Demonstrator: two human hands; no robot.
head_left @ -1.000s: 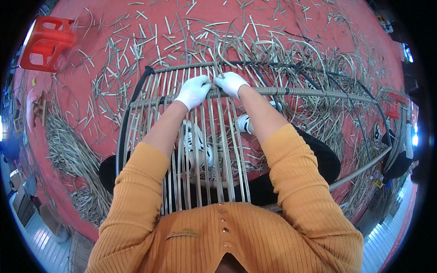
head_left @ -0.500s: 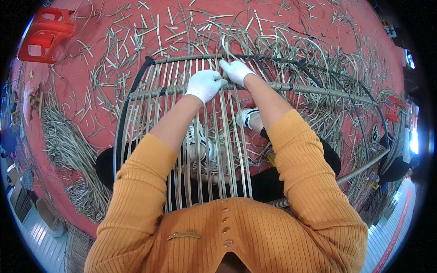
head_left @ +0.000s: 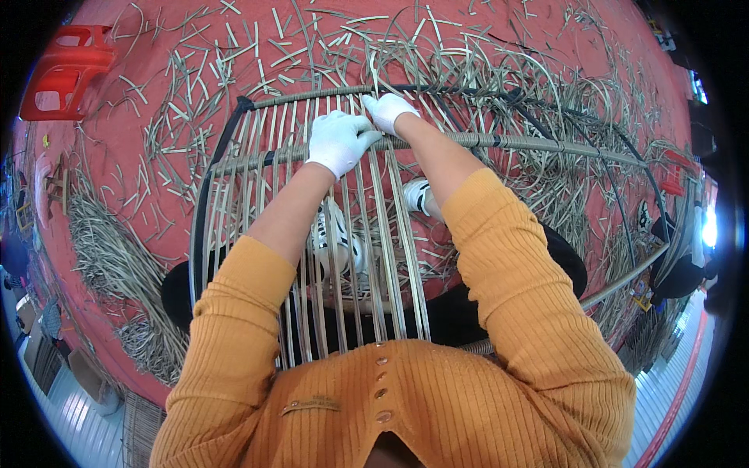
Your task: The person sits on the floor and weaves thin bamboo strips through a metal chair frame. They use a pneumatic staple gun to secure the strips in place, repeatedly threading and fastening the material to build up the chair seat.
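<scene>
A dark frame with bars wrapped in flat woven strips lies across my lap. Pale strips [head_left: 321, 257] run lengthwise over its left half, from the far bar [head_left: 312, 98] toward my body. My left hand [head_left: 341, 142], in a white glove, is closed over the wrapped crossbar [head_left: 515, 143], its thumb and fingers pressed on a strip there. Just beyond the crossbar, my right hand [head_left: 389, 113], also gloved, pinches a strip near the far bar. The loose end of a strip sticks up past its fingertips. My palms hide exactly where the strips pass the crossbar.
Loose cut strips [head_left: 257, 47] litter the red floor [head_left: 125, 195]. A thick bundle of strips [head_left: 117, 273] lies to the left. A red plastic stool [head_left: 69, 70] is at the far left. My shoes [head_left: 337, 242] show through the frame.
Both hands and the frame have shifted slightly left in the picture. My left fingers have spread a little over the crossbar, and my right hand has come nearer the far bar.
</scene>
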